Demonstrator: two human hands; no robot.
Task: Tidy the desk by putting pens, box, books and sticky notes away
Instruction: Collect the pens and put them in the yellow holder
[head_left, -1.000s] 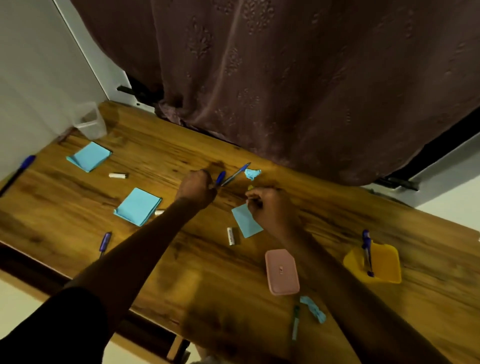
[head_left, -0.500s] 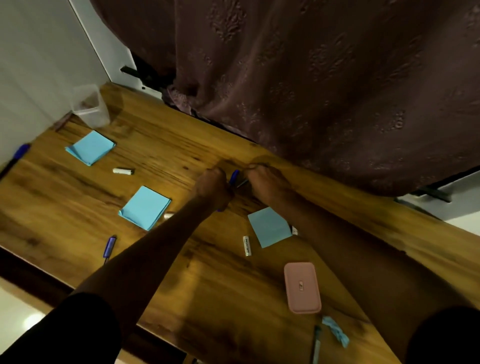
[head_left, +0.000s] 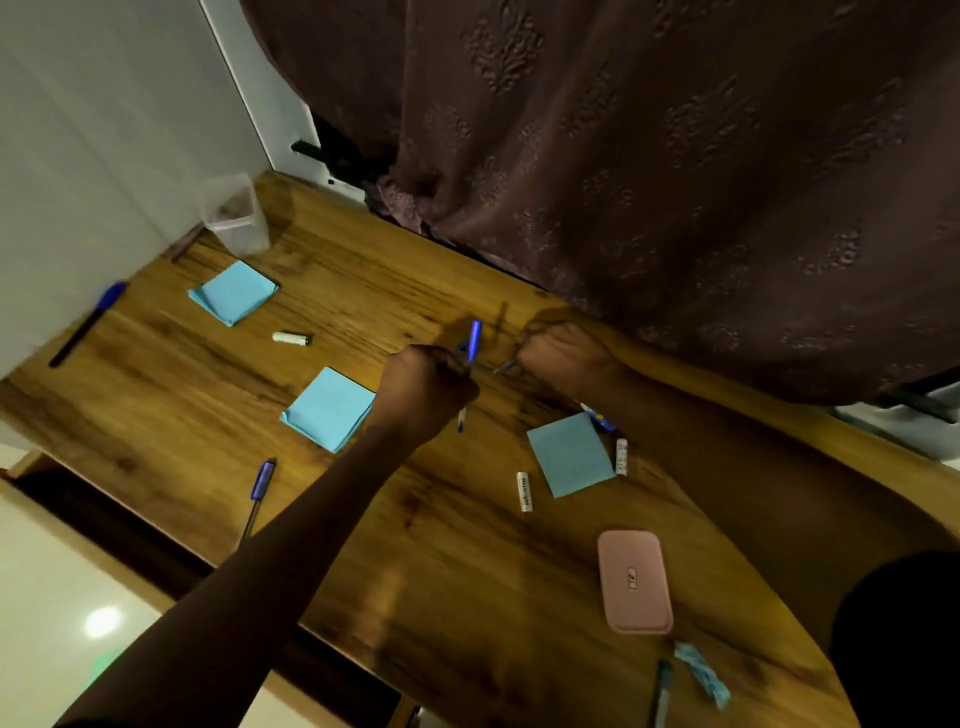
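Note:
My left hand (head_left: 423, 387) is closed around a blue pen (head_left: 474, 340) whose cap sticks up above the fist. My right hand (head_left: 563, 358) is a fist at the desk's far edge, with a thin pen tip (head_left: 505, 368) poking out of it. Blue sticky note pads lie at the far left (head_left: 234, 292), beside my left wrist (head_left: 330, 408) and under my right forearm (head_left: 570, 454). Another blue-capped pen (head_left: 260, 491) lies near the front edge. A pink box (head_left: 634, 581) sits at the right front.
A clear plastic container (head_left: 236, 215) stands in the far left corner. White batteries (head_left: 291, 338) (head_left: 524, 491) (head_left: 621, 456) lie about the wooden desk (head_left: 447, 545). A dark pen (head_left: 85, 325) rests at the left edge, a green pen (head_left: 661, 691) and crumpled blue paper (head_left: 704, 673) at the front. A brown curtain (head_left: 649, 156) hangs behind.
My right hand left the sticky note, reached to the far edge and closed on a pen there. My left hand has raised its blue pen upright. The view shifted left, hiding the yellow tray.

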